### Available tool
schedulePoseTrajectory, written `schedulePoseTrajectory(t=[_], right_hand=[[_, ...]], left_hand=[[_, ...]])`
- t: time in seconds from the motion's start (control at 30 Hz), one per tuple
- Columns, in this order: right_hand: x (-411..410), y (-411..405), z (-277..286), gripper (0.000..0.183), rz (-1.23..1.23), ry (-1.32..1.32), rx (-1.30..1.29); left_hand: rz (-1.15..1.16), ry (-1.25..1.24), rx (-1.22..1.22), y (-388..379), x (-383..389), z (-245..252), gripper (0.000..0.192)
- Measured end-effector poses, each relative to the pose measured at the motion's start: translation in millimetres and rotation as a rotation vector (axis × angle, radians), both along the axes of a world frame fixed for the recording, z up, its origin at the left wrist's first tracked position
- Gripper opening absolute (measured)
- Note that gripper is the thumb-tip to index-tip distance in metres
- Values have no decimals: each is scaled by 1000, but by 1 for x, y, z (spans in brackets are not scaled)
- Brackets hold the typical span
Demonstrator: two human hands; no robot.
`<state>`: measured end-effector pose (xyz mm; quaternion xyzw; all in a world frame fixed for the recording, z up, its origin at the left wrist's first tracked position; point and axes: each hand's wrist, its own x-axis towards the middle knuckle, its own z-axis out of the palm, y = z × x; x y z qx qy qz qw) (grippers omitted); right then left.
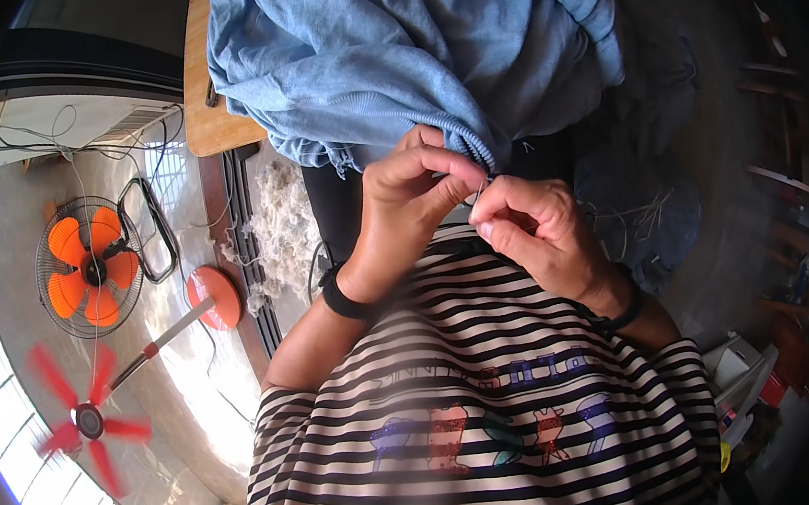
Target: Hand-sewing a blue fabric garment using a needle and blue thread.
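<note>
A large heap of light blue knit fabric [360, 76] lies in front of me, and its ribbed edge [468, 140] runs down to my fingers. My left hand [406, 191] pinches the end of this ribbing between thumb and fingers. Close against it, my right hand [535, 223] has its thumb and index finger pressed together at the fabric's tip. Something thin and pale, a needle or a thread [480, 192], shows between the two hands; which one I cannot tell. Loose threads hang from the fabric's lower left edge.
The fabric partly covers a wooden tabletop [220, 128]. Pale fibre scraps [283, 227] lie on the floor at left. Further left stand an orange-bladed fan [93, 269] and a red-bladed fan [87, 421] that is spinning, with loose cables nearby. A white container [736, 368] is at lower right.
</note>
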<state>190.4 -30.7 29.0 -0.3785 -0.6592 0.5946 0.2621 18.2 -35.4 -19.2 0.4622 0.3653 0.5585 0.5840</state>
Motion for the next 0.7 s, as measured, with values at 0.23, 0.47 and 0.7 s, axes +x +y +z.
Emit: schedulePoseTrajectory(t=[0.23, 0.47, 0.7], right_hand=[[-2, 1, 0, 4, 16, 11, 38], [16, 21, 17, 3, 45, -232, 80], [14, 44, 11, 9, -103, -47, 25]], left_hand=[[9, -24, -41, 0, 2, 5, 6], [-38, 3, 17, 5, -8, -2, 9], [-51, -258, -325, 6, -14, 13, 5]])
